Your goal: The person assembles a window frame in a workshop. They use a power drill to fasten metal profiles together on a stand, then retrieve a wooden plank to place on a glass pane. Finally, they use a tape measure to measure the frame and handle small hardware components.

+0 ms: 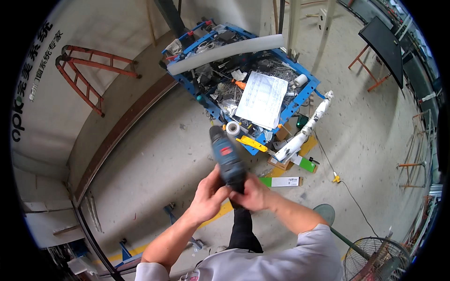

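A dark blue and black power drill [226,157] is held up in front of me, its nose pointing away toward the cart and slightly blurred. My right hand [253,193] is closed round the drill's rear and handle from the right. On the left side, my left hand [208,194] is closed against the lower body of the drill, its fingers partly hidden. Beyond the nose stands a blue tool cart [300,105] heaped with metal bits and small parts. Printed paper sheets [262,99] lie on that heap, with a white tape roll [233,128] at the near edge.
A long white foam strip [229,54] spans the cart, and a wrapped white tube [304,129] leans at its right. Green and white boxes [286,181] lie on the floor. There is a red ladder [86,77] at left, a caged fan [375,260] and a cable [354,199] at right.
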